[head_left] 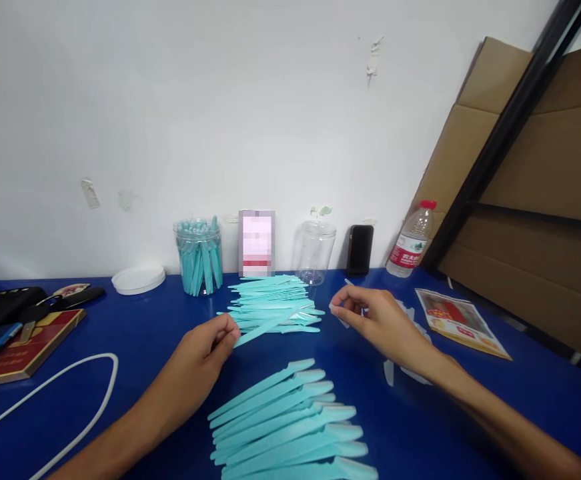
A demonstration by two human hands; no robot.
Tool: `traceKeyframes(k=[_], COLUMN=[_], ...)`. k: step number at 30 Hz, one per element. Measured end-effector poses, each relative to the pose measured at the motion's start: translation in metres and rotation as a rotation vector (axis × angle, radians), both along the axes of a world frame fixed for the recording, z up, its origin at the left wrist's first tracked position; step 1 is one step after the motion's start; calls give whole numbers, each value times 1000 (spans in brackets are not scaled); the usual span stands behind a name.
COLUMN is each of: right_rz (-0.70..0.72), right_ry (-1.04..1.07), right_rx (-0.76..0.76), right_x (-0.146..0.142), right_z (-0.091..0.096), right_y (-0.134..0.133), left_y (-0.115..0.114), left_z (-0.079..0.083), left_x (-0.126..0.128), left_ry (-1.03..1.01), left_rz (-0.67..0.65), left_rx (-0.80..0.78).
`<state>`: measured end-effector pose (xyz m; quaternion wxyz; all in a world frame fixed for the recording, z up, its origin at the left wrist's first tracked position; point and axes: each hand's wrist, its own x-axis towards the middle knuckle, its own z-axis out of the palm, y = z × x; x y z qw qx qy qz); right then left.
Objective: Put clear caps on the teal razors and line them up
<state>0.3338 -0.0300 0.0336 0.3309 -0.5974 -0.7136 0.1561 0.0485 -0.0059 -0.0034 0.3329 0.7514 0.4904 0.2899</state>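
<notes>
- Near the left edge of the blue table: a red book, and further back a white lid, both well apart from the hands.
- Left of centre: left hand, knuckles up, forearm coming in from the near edge, fingers clenched in a pinch on the handle end of the held teal stick.
- Long axis of that stick: from the left fingertips out to the right and slightly toward the far edge, free tip over the near fringe of the far pile, aimed at the other hand.
- By the near edge, between the two forearms: near pile of like sticks, fanned, narrow ends left, broad ends right, touched by neither hand.
- Against the far edge, behind the far pile: a jar of sticks and an empty jar.
- Right of centre: right hand, just beyond the stick's tip and apart from it; thumb and forefinger closed on a small pale piece, too small to make out further; other fingers curled, forearm running back to the near right corner.
- Nearer the stick's free end: the right hand; at its handle end, the left.
- Right of that hand: pale slips scattered on the cloth, then a printed leaflet.
</notes>
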Motion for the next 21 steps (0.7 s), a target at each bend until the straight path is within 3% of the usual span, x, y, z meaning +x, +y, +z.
traceKeyframes(k=[8,15,21], right_rz=[164,246,169], right_ry=[553,628,610], right_rx=[-314,-397,-370], right_x=[-7,-15,-15], right_z=[2,-7,-9], right_y=[-3,-7,-5], left_y=[-15,-23,-26], left_z=[5,5,3], left_x=[1,1,1], left_ry=[-19,65,77], left_rz=[-45,-74,-75], left_rx=[66,135,134])
